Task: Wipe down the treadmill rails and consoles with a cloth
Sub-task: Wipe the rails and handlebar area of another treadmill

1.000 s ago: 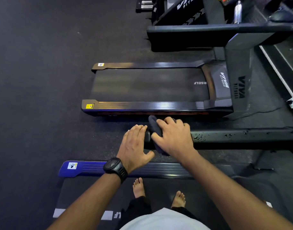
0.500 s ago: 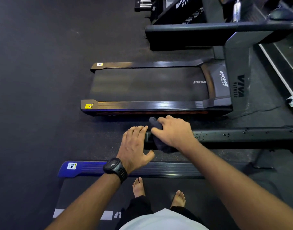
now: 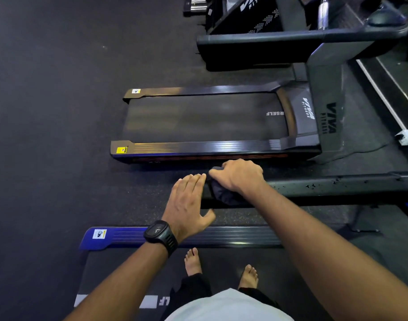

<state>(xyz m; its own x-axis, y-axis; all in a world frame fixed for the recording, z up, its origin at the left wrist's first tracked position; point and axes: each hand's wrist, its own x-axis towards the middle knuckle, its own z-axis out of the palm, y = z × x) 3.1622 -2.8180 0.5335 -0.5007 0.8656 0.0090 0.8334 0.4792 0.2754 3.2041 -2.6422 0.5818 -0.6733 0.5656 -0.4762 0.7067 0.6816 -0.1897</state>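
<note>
Black digital wristwatch (image 3: pixel 161 235) on the left wrist, bare forearms (image 3: pixel 325 239) and feet (image 3: pixel 193 262), dark trousers (image 3: pixel 195 289), pale shirt (image 3: pixel 228 306).

A dark grey crumpled cloth (image 3: pixel 224 197) of soft, matt fabric is seen on the long black handrail (image 3: pixel 351 189), whose matt finish is dotted with small dark specks. The black ribbed side strip (image 3: pixel 198 146) of the neighbouring treadmill is shown as glossy plastic, its dark belt (image 3: pixel 198 117) as matt. The dark speckled floor (image 3: pixel 48 112) appears as rough rubber.
</note>
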